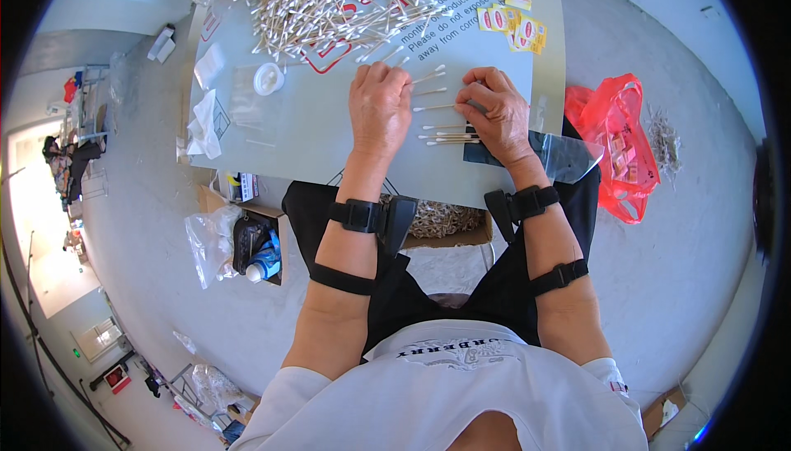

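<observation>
A big heap of cotton swabs (329,6) covers the far part of the table. My left hand (381,112) is curled, knuckles up, at the heap's near edge; its fingertips are hidden, and a couple of loose swabs lie right by it. Thumb and forefinger of my right hand (497,113) are pinched at the end of a single swab (437,107). Two more swabs (430,91) lie just beyond that one, pointing sideways. Nearer me, several swabs rest side by side in a small bunch (445,136), partly over a dark clear-fronted plastic bag (486,151) under my right wrist.
Left on the table (288,150) are a small round white tub (269,79), clear bags and crumpled white tissue (204,126). Yellow packet cards (519,27) lie far right. A red plastic bag (626,154) hangs beside the table; an open box (264,245) stands below left.
</observation>
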The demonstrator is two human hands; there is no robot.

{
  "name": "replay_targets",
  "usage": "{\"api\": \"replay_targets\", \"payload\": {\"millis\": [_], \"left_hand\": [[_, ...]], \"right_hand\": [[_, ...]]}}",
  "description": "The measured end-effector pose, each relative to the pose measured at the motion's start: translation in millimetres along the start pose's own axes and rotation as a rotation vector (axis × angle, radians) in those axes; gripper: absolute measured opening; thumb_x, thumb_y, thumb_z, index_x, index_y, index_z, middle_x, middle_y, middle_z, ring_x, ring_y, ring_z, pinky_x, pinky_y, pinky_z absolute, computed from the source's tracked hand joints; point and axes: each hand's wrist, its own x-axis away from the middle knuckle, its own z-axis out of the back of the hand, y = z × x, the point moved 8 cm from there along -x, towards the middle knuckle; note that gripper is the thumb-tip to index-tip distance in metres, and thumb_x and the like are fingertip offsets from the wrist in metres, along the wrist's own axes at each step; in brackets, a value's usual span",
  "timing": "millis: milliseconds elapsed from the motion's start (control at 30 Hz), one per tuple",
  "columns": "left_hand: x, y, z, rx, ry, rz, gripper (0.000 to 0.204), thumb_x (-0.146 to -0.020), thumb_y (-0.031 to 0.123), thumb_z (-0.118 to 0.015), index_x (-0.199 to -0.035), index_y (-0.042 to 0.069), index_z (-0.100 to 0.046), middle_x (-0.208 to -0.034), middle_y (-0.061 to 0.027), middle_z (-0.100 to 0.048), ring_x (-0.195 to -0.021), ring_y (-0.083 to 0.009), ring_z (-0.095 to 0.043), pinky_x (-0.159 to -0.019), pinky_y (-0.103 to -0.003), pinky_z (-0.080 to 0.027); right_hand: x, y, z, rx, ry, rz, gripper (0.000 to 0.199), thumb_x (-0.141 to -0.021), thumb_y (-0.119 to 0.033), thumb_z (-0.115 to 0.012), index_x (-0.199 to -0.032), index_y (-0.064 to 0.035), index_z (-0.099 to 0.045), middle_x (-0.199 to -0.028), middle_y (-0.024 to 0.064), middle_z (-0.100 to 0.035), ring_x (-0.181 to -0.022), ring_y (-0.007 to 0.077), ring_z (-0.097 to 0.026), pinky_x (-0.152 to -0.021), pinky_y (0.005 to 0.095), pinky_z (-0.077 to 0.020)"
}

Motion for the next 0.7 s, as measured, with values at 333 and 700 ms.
{"api": "replay_targets", "payload": {"millis": [333,700], "left_hand": [[13,9,-3,-0.022,0.000,-0.033,0.016,-0.069,-0.001,-0.073,-0.076,0.008,-0.061,-0.079,-0.0050,-0.054,-0.082,-0.0272,-0.053,-0.072,-0.040,-0.044],[4,0,-5,-0.081,-0.026,0.030,0.021,-0.069,0.001,-0.074,-0.087,0.007,-0.066,-0.087,-0.0057,-0.059,-0.091,-0.0284,-0.055,-0.078,-0.041,-0.044]], "right_hand": [[-1,0,0,0.016,0.011,0.004,0.009,-0.073,-0.011,-0.073,-0.080,-0.0101,-0.067,-0.096,0.0015,-0.062,-0.091,0.0246,-0.062,-0.075,0.0376,-0.0518],[-1,3,-1,0.015,0.013,-0.058,0.010,-0.074,-0.011,-0.075,-0.080,-0.0093,-0.067,-0.096,0.0012,-0.062,-0.092,0.0235,-0.062,-0.077,0.0370,-0.0522]]}}
